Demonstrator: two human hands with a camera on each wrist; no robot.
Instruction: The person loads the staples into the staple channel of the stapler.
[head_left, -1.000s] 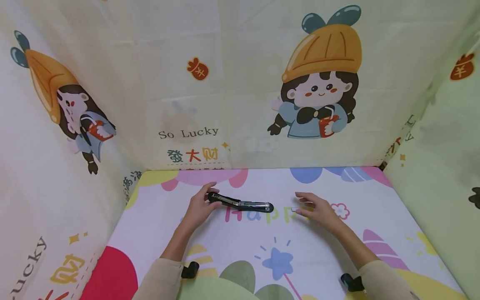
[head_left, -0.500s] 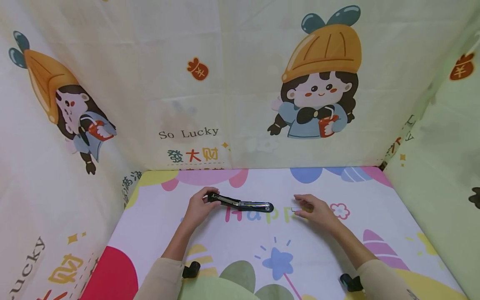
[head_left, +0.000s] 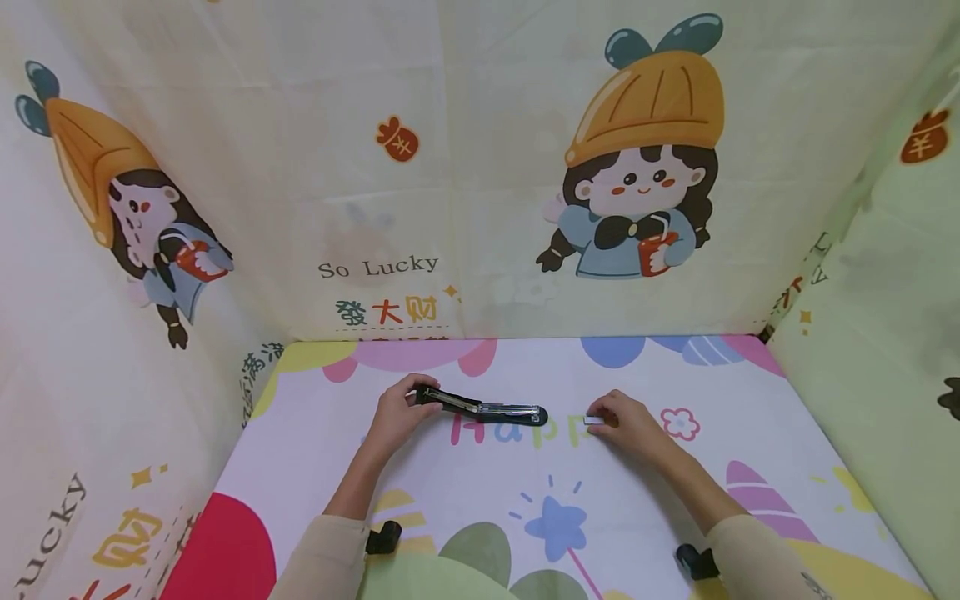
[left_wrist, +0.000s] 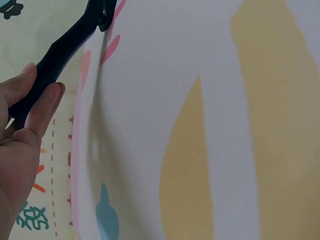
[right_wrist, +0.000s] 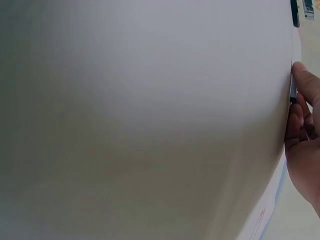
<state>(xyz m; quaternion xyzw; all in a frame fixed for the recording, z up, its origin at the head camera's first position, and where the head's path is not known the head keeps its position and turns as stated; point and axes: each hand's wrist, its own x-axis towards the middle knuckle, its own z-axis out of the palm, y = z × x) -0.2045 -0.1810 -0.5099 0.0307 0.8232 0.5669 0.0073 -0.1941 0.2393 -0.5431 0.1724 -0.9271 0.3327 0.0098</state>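
A black stapler (head_left: 512,414), swung wide open with its metal magazine showing, lies at the middle of the table. My left hand (head_left: 396,421) grips its left end between thumb and fingers; in the left wrist view the stapler's dark arm (left_wrist: 52,62) slants up from that hand. To the right of the stapler, apart from it, is a small silvery strip of staples (head_left: 593,421). The thumb and fingers of my right hand (head_left: 632,427) pinch this strip at table level. In the right wrist view part of the strip (right_wrist: 293,89) shows beside the thumb.
A printed cloth (head_left: 465,475) with coloured shapes and letters covers the table. Light fabric walls with cartoon prints stand behind (head_left: 495,208) and at both sides. A black wrist device sits at each sleeve.
My right hand's fingers have closed from a loose curl onto the staple strip, which stays in place. My left hand and the stapler have hardly moved.
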